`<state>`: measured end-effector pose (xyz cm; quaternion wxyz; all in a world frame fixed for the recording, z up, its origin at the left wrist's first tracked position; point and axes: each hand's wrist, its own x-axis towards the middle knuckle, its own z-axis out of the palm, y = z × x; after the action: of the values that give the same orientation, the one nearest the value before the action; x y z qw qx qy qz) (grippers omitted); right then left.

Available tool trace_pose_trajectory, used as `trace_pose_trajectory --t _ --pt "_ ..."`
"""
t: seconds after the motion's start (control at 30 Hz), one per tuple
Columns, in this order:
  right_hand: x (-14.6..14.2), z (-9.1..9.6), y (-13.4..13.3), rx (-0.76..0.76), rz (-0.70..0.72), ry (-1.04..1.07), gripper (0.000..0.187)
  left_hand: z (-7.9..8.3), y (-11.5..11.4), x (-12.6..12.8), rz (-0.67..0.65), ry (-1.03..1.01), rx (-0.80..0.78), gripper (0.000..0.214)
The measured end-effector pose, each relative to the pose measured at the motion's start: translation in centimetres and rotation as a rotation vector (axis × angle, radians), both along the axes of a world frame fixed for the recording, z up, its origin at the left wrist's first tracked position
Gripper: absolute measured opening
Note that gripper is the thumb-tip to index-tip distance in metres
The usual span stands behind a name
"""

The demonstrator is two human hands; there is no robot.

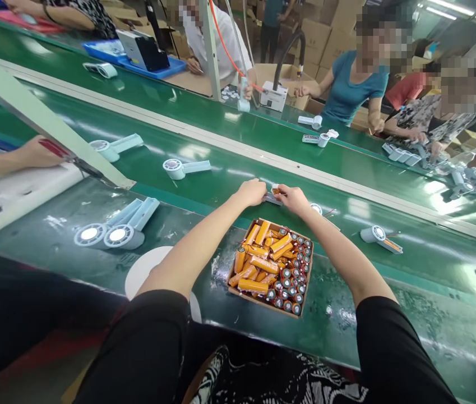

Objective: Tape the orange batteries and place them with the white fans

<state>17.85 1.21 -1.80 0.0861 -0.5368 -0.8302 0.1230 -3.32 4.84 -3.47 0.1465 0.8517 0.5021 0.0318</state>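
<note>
Left hand is curled onto one end of a grey fan handle at the green conveyor belt, lying pretty much sideways, visible end pointing right and a bit nearer the wearer. Right hand's pinching an orange-and-white battery right by it.

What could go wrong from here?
1. The box of batteries sits on the near side of the left hand and right hand; pulling back could bump it.
2. Its left-side batteries lie jumbled; one might roll out.
3. On the belt at right, a fan has thin wires sticking out that might snag.
</note>
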Motion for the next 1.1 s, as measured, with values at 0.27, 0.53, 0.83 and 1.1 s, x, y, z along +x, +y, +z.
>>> trace_pose_trajectory --t 0.27,0.53,0.83,1.1 --pt "0.0 0.7 -0.5 -0.034 0.051 -0.17 0.029 -0.1 0.4 -0.5 0.014 -0.153 -0.033 0.028" --pt "0.3 1.8 -0.7 -0.034 0.017 -0.226 0.038 -1.0 0.5 0.5 0.018 -0.326 -0.11 0.028" --pt "-1.7 2.1 -1.4 -0.07 0.103 -0.458 0.043 -2.0 1.4 0.6 0.01 -0.559 -0.258 0.021" --pt "-2.2 3.6 0.6 -0.154 0.152 -0.564 0.046 0.3 -2.0 2.3 0.133 -0.715 -0.24 0.021"
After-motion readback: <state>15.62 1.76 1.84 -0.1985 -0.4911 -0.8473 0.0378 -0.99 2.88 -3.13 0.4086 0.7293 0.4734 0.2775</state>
